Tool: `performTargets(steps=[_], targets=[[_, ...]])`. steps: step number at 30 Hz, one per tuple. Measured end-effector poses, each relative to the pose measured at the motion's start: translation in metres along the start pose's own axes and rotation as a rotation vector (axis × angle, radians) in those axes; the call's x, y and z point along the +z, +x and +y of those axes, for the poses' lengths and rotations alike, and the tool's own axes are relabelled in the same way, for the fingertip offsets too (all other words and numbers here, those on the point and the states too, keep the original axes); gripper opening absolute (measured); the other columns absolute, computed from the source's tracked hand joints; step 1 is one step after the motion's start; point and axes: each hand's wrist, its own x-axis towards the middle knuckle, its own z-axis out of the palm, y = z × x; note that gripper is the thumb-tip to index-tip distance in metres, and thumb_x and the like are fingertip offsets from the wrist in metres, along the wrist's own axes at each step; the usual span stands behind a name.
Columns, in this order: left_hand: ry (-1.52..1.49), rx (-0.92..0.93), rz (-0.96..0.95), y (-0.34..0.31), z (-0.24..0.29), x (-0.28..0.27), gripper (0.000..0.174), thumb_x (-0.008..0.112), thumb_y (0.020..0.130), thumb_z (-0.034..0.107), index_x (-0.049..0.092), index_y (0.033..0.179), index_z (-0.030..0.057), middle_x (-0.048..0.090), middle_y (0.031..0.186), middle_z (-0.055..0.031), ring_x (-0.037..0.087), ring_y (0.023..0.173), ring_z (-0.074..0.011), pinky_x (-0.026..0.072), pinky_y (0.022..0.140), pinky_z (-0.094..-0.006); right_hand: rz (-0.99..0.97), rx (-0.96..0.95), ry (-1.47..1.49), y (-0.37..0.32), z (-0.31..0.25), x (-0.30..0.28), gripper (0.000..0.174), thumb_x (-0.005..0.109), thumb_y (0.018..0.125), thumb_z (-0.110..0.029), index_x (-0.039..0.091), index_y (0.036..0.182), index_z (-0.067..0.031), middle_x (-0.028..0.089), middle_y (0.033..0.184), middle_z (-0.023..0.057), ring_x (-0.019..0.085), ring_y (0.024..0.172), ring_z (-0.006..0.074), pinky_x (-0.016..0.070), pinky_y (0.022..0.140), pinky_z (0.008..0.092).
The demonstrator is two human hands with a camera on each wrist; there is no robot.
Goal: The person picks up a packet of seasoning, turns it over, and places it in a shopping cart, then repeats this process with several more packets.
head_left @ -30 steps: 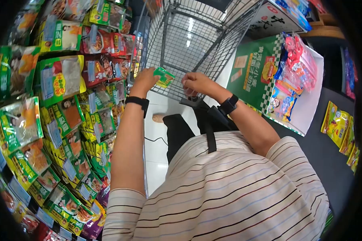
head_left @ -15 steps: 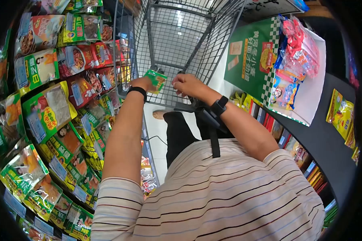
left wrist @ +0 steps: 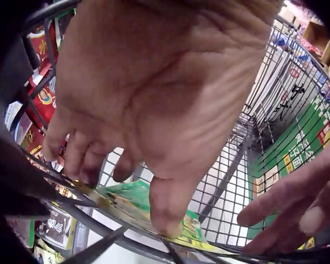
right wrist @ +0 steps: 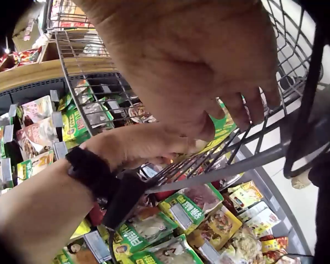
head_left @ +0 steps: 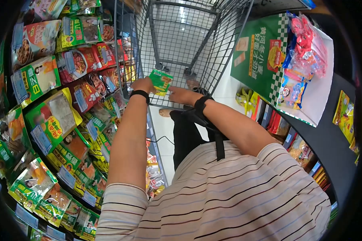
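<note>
A small green and yellow packet (head_left: 161, 81) is pinched in the left hand (head_left: 143, 85), just above the near end of the wire cart (head_left: 181, 36). From the left wrist, the thumb presses on the packet (left wrist: 192, 231) while the other fingers of the left hand (left wrist: 154, 93) curl behind it. The right hand (head_left: 184, 96) reaches in from the right, its fingertips close to the packet's lower right edge. In the right wrist view the right hand (right wrist: 198, 66) has its fingers loosely bent beside the packet (right wrist: 223, 129); whether they touch it, I cannot tell.
Racks of packaged food (head_left: 54, 114) line the left side. A green and white carton (head_left: 255, 60) holding pink and blue packets (head_left: 303, 52) stands on a dark counter (head_left: 313, 140) at the right. Shelves with more packets lie below the counter. A foot (head_left: 164, 113) shows on the floor.
The right hand has moved left and stretched its fingers toward the packet, which the left hand still pinches. The view has shifted, and the cart fills more of the top of the picture.
</note>
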Motion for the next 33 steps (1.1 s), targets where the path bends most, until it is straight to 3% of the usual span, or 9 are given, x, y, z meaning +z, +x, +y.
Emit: performTargets(steps=[6, 8, 11, 15, 18, 19, 23, 26, 33], targets=[[-0.153, 0.124, 0.139, 0.027, -0.01, 0.014, 0.034, 0.064, 0.086, 0.022, 0.065, 0.115, 0.003, 0.068, 0.114, -0.0211, 0.066, 0.108, -0.0347, 0.0539, 0.088, -0.0451, 0.046, -0.005, -0.003, 0.019, 0.006, -0.002, 0.063, 0.061, 0.087, -0.027, 0.045, 0.141, -0.0005, 0.065, 0.116, 0.0228, 0.062, 0.108, 0.0312, 0.0483, 0.09, 0.0373], [-0.347, 0.177, 0.131, 0.022, -0.01, 0.002, 0.027, 0.055, 0.09, 0.016, 0.066, 0.111, 0.0017, 0.07, 0.109, -0.0191, 0.069, 0.1, -0.0332, 0.0558, 0.082, -0.0464, 0.068, -0.042, 0.108, 0.013, 0.006, -0.002, 0.064, 0.065, 0.084, -0.029, 0.047, 0.137, 0.0022, 0.063, 0.12, 0.0251, 0.061, 0.112, 0.0357, 0.0477, 0.093, 0.0407], [-0.883, 0.018, -0.123, -0.026, 0.012, -0.044, 0.026, 0.054, 0.09, 0.015, 0.065, 0.105, -0.0025, 0.069, 0.099, -0.0155, 0.07, 0.087, -0.0268, 0.0589, 0.072, -0.0431, 0.183, -0.061, 0.127, -0.003, -0.004, -0.001, 0.064, 0.068, 0.083, -0.027, 0.047, 0.135, 0.0029, 0.061, 0.124, 0.0266, 0.059, 0.114, 0.0384, 0.0474, 0.095, 0.0421], [-1.132, 0.11, -0.133, -0.055, 0.019, -0.066, 0.026, 0.059, 0.092, 0.023, 0.064, 0.102, -0.0006, 0.066, 0.089, -0.0087, 0.067, 0.073, -0.0182, 0.059, 0.063, -0.0321, 0.524, -0.26, -0.029, -0.007, -0.005, -0.006, 0.049, 0.067, 0.085, -0.023, 0.057, 0.128, -0.0002, 0.065, 0.117, 0.024, 0.063, 0.107, 0.0381, 0.0492, 0.091, 0.0411], [-1.422, 0.168, -0.063, -0.083, 0.014, -0.07, 0.029, 0.058, 0.094, 0.027, 0.065, 0.104, 0.0003, 0.065, 0.086, -0.007, 0.066, 0.074, -0.0182, 0.0589, 0.066, -0.0323, 0.507, -0.211, 0.03, -0.019, -0.021, -0.035, 0.032, 0.064, 0.088, -0.02, 0.067, 0.114, -0.0029, 0.07, 0.102, 0.0201, 0.065, 0.097, 0.0392, 0.0508, 0.086, 0.0412], [-1.533, 0.205, -0.03, -0.097, 0.011, -0.072, 0.035, 0.059, 0.096, 0.034, 0.066, 0.105, 0.0015, 0.063, 0.084, -0.0053, 0.065, 0.075, -0.0177, 0.0581, 0.069, -0.0317, 0.552, -0.273, 0.067, -0.031, -0.033, -0.045, 0.022, 0.064, 0.089, -0.018, 0.071, 0.104, -0.0039, 0.071, 0.086, 0.0139, 0.068, 0.083, 0.0303, 0.052, 0.078, 0.037], [-1.54, 0.224, 0.238, -0.16, 0.004, -0.079, 0.047, 0.058, 0.097, 0.046, 0.066, 0.109, 0.0017, 0.063, 0.091, -0.0051, 0.062, 0.083, -0.0152, 0.0537, 0.074, -0.0304, 0.262, -0.266, 0.17, -0.084, -0.087, -0.094, 0.03, 0.068, 0.089, -0.024, 0.071, 0.108, -0.0021, 0.065, 0.08, 0.0032, 0.055, 0.073, 0.0097, 0.0474, 0.068, 0.0271], [-1.294, 0.368, 0.571, -0.202, -0.004, -0.069, 0.047, 0.059, 0.098, 0.042, 0.064, 0.116, -0.0003, 0.064, 0.099, -0.0068, 0.061, 0.096, -0.0165, 0.0471, 0.089, -0.0279, 0.196, -0.278, 0.243, -0.125, -0.126, -0.114, 0.032, 0.069, 0.089, -0.027, 0.072, 0.108, -0.0016, 0.066, 0.083, 0.0007, 0.054, 0.073, 0.0085, 0.0449, 0.065, 0.0252], [-1.66, 0.558, 0.489, -0.291, 0.008, -0.045, 0.04, 0.062, 0.098, 0.029, 0.059, 0.129, 0.0028, 0.064, 0.113, -0.0009, 0.056, 0.102, -0.009, 0.0451, 0.091, -0.0259, 0.018, -0.379, 0.485, -0.175, -0.196, -0.098, 0.037, 0.068, 0.093, -0.035, 0.067, 0.114, -0.0042, 0.069, 0.093, -0.001, 0.058, 0.074, 0.0063, 0.0453, 0.066, 0.0212]])
